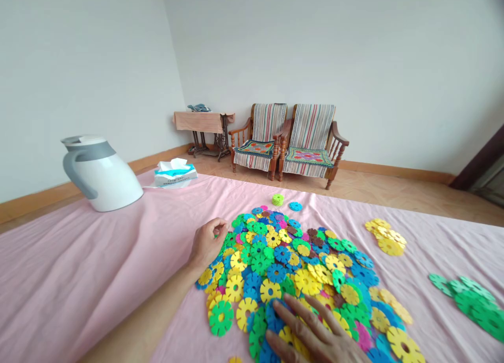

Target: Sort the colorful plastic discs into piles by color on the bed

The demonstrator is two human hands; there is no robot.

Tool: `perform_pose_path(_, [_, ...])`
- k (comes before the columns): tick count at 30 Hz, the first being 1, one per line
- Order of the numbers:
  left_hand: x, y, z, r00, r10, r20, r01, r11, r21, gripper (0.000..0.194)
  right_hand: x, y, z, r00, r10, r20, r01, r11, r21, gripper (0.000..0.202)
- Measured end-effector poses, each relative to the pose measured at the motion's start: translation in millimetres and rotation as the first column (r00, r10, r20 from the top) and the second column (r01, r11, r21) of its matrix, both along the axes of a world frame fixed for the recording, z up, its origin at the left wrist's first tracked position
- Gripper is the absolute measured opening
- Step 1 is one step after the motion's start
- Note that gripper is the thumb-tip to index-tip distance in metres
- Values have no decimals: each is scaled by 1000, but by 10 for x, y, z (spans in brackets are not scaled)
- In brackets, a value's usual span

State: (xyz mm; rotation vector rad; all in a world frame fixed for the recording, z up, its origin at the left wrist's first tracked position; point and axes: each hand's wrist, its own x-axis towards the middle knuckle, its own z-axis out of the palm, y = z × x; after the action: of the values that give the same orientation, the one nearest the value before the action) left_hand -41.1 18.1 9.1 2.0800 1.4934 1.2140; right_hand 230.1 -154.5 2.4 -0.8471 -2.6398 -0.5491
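Note:
A wide pile of flat, notched plastic discs (270, 289) in yellow, green, blue, brown and pink covers the middle of the pink cloth. My left hand (210, 242) is at the pile's left edge, its fingers curled together, with a bit of green showing by the fingertips; what it holds is too small to make out. Across the front of the pile lies my right hand (311, 331), palm down with fingers spread on blue and yellow discs.
Yellow discs (388, 238) and green discs (468, 301) lie apart on the right. Behind the pile are a lime stack (277, 199) and a blue disc (295, 206). A white jug (108, 176) and tissue box (175, 175) stand back left. Two chairs (307, 137) are beyond.

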Motion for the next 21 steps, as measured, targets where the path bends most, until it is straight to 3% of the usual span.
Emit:
perform_pose_path(3, [1,1,-15,1000,-15,-12,15,1000,-1,26,-7,154,164,992,-118,46,124,980,-154,50])
perform_pose_path(8, [3,3,-24,999,-38,-36,38,999,2,25,36,236,272,926,-378,1,357,873,-333,49])
perform_pose_path(13, [7,3,-35,998,-42,-55,44,999,23,25,363,257,156,838,-534,-106,465,804,-372,47])
perform_pose_path(21, [61,-75,25,992,-69,-104,80,992,98,21,1048,152,-53,696,-616,-369,485,782,-392,35])
